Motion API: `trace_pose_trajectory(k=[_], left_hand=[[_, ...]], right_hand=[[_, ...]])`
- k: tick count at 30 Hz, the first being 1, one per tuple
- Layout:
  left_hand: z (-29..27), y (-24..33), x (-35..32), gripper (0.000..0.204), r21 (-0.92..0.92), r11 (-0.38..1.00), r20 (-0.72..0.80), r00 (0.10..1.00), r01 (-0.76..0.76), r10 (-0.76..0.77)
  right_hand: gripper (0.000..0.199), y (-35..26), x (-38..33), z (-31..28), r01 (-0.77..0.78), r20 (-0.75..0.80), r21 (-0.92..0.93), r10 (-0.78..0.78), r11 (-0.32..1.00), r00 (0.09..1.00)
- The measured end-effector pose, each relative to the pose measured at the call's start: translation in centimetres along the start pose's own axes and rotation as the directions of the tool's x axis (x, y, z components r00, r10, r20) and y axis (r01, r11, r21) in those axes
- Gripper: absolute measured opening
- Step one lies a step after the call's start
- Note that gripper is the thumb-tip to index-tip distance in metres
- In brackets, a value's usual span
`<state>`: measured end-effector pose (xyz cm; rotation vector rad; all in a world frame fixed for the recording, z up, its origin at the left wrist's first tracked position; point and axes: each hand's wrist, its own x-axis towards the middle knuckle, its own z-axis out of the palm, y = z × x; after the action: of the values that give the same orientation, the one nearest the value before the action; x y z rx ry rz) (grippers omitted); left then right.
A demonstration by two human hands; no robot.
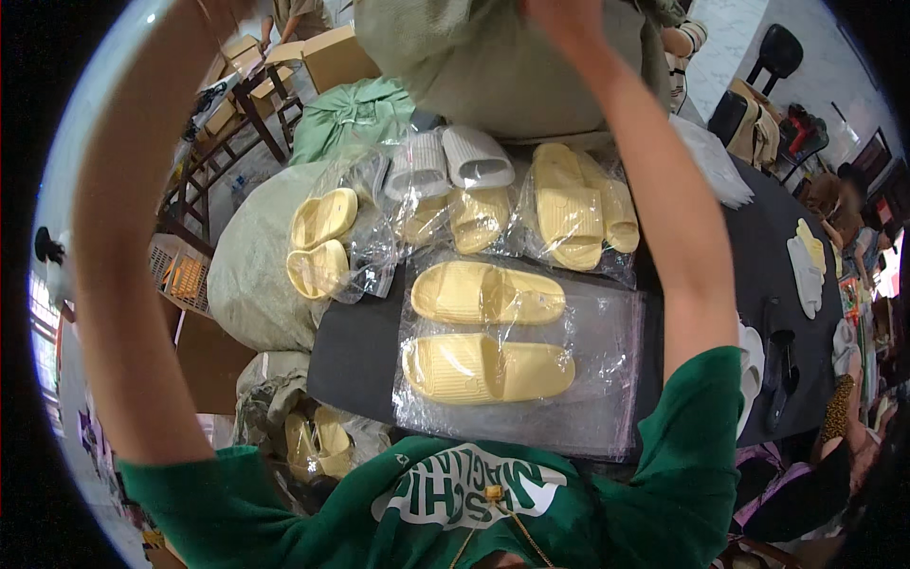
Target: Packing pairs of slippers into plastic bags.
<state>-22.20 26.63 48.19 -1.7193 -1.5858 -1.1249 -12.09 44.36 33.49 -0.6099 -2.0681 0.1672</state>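
Note:
Both my arms are raised. My right hand [557, 15] is at the top edge, closed on a big grey-green sack [474, 57] held up over the table. My left forearm runs up to the top left rim and its hand is out of view. Below, on the dark table [355, 346], two loose yellow slippers [488, 292] [488, 368] lie side by side on a clear plastic bag [597, 389]. Behind them lie bagged pairs of yellow slippers [578, 209] [322, 242] and a bagged white pair [450, 161].
A bulging grey sack [251, 266] leans against the table's left end, with a green sack [351, 114] behind it. More yellow slippers [318, 441] sit in a bag by my left side. Cardboard boxes [332, 57] stand at the back. Another person [844, 204] and white slippers [806, 270] are at the right.

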Motion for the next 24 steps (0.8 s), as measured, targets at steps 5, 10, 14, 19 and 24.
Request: trace_pose_trajectory(k=[5, 10, 14, 19, 24], left_hand=[[-0.6, 0.3, -15.9, 0.148, -0.332, 0.928, 0.134, 0.982, 0.169, -0.131], [6.4, 2.6, -13.7, 0.089, -0.414, 0.783, 0.078, 0.875, 0.464, -0.478], [6.1, -4.4, -10.3, 0.037, -0.217, 0.688, -0.103, 0.685, 0.692, -0.721], [3.6, -6.1, -7.1, 0.027, -0.449, 0.741, -0.281, 0.708, 0.499, -0.648], [-0.4, -3.4, -7.5, 0.030, -0.273, 0.779, -0.179, 0.765, 0.565, -0.618]], right_hand=[[0.027, -10.9, 3.4, -7.2, -0.142, 0.017, 0.864, 0.254, 0.484, 0.967], [0.025, -9.7, 4.1, -6.9, -0.052, 0.010, 0.956, 0.145, 0.288, 0.989], [0.026, -10.4, 0.3, -9.3, 0.071, -0.148, 0.867, 0.118, 0.494, 0.982], [0.052, -4.4, -1.0, -11.9, 0.117, 0.093, 0.256, -0.145, 0.960, 0.985], [0.065, -3.2, -6.5, -6.8, 0.151, 0.424, -0.102, -0.094, 0.983, 0.901]])
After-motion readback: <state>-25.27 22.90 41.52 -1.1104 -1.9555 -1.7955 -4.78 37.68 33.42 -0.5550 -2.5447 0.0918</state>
